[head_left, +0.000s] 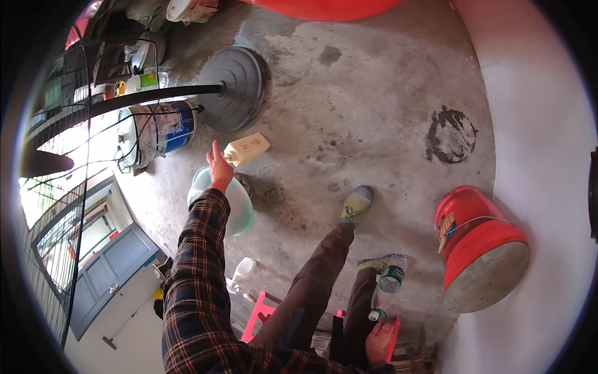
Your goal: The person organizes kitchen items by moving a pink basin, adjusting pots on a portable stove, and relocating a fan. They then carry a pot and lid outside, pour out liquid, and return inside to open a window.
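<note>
My left hand [219,169] is stretched out over a pale green plastic basin [240,210], with one finger extended. A cream-coloured bottle [248,148] with writing on it has its neck right at the fingers; whether they grip it cannot be told. Low in the view, beside my leg, my right hand [379,340] is closed at the green loop by the neck of a clear plastic bottle [391,276]. That bottle has a green label band and overlaps one of my shoes. Part of the right hand's grip is hidden.
A fan's round grey base [233,89] and pole stand ahead, beside a white and blue bucket [170,128]. An upturned red bucket [483,252] is by the right wall. A white bottle [245,268] and pink stool parts [257,314] lie near my legs. Red plastic [327,8] shows at the top.
</note>
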### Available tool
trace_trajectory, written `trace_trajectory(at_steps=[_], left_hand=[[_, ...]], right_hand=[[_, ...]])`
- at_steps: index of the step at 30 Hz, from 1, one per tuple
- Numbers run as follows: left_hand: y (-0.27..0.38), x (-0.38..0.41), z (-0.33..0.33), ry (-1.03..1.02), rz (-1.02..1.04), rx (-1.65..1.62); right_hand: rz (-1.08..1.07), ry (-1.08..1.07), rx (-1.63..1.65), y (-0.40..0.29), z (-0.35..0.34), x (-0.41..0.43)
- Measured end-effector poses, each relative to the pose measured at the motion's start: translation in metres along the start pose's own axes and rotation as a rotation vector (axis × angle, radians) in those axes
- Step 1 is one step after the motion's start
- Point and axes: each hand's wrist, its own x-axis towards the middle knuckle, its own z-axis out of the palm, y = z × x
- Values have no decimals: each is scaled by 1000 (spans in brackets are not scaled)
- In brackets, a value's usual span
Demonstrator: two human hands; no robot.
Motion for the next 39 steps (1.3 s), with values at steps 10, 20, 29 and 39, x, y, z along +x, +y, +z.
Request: trace_trajectory(at_steps=[10, 20, 29, 39], left_hand=[[-7, 7, 26, 70, -286, -120], [27, -81, -1, 21, -410, -457], [12, -266, -55, -162, -677, -1802], [-22, -465, -145, -149, -478, -2757]], right_hand=[[-50, 95, 16, -4, -13, 2], [-50, -14, -47, 23, -7, -3], [-232, 140, 23, 68, -23, -17], [-551, 116, -131, 119, -108, -34]])
